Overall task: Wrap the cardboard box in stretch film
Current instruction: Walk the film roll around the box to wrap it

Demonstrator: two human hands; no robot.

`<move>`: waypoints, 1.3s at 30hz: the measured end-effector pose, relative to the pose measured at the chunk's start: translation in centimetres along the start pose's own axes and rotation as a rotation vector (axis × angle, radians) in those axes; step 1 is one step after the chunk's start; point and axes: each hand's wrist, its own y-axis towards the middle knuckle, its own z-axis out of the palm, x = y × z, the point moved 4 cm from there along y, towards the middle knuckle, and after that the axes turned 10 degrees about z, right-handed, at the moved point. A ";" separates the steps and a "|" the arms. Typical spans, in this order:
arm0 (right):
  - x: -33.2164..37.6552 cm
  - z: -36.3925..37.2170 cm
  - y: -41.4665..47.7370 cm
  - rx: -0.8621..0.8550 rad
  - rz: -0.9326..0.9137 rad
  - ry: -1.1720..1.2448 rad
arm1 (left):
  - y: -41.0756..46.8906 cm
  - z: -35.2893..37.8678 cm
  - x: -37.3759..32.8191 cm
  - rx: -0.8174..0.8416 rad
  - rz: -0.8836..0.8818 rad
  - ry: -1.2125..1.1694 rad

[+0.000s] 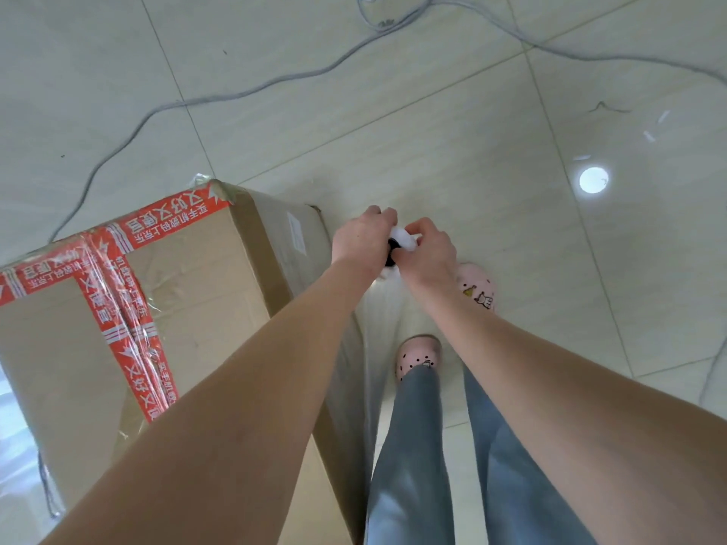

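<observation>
A tall cardboard box with red printed tape across its top stands on the floor at the left. A roll of clear stretch film is upright just right of the box's far corner, and only its white top and dark core show. My left hand and my right hand both grip the top of the roll. A sheet of film runs from the roll down along the box's right side.
My legs in grey trousers and pink slippers stand right beside the box. A grey cable snakes over the pale tiled floor beyond it. A lamp's reflection shines on the tiles at the right.
</observation>
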 end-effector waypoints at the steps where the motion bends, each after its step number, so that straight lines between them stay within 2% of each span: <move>1: 0.2 -0.1 0.1 0.002 -0.003 -0.023 | 0.3 -0.3 0.2 -0.005 -0.008 -0.014; 4: 1.5 -0.5 0.5 -0.006 -0.042 -0.130 | 0.7 -1.0 1.2 -0.023 -0.094 -0.124; 10: 5.3 -0.7 1.3 -0.034 -0.170 -0.195 | 0.3 -2.0 3.8 -0.133 -0.407 -0.430; 15: 8.0 0.2 2.1 0.048 -0.118 -0.186 | -0.3 -1.9 5.6 -0.220 -0.651 -0.687; 17: 8.1 0.5 2.6 0.071 -0.080 -0.181 | 0.0 -2.1 6.0 -0.188 -0.657 -0.669; 18: 8.2 0.4 2.8 0.068 -0.079 -0.178 | 0.4 -2.4 6.0 -0.154 -0.616 -0.588; 23: 9.2 0.6 3.5 0.056 -0.147 -0.249 | 3.5 -4.8 4.6 -0.044 -0.238 -0.152; 26: 10.2 0.5 3.9 0.040 -0.220 -0.334 | 4.7 -5.4 4.8 0.011 -0.176 -0.049; 29: 11.6 0.7 4.1 0.018 -0.266 -0.368 | 4.8 -5.8 6.0 -0.011 -0.227 -0.081; 33: 13.7 1.5 4.1 -0.001 -0.321 -0.294 | 4.0 -6.3 8.7 -0.168 -0.461 -0.372; 37: 14.7 2.1 4.6 0.062 -0.235 -0.262 | 3.7 -6.6 11.0 -0.292 -0.651 -0.651; 39: 15.5 2.7 4.7 0.114 -0.221 -0.247 | 3.7 -6.7 11.8 -0.311 -0.708 -0.700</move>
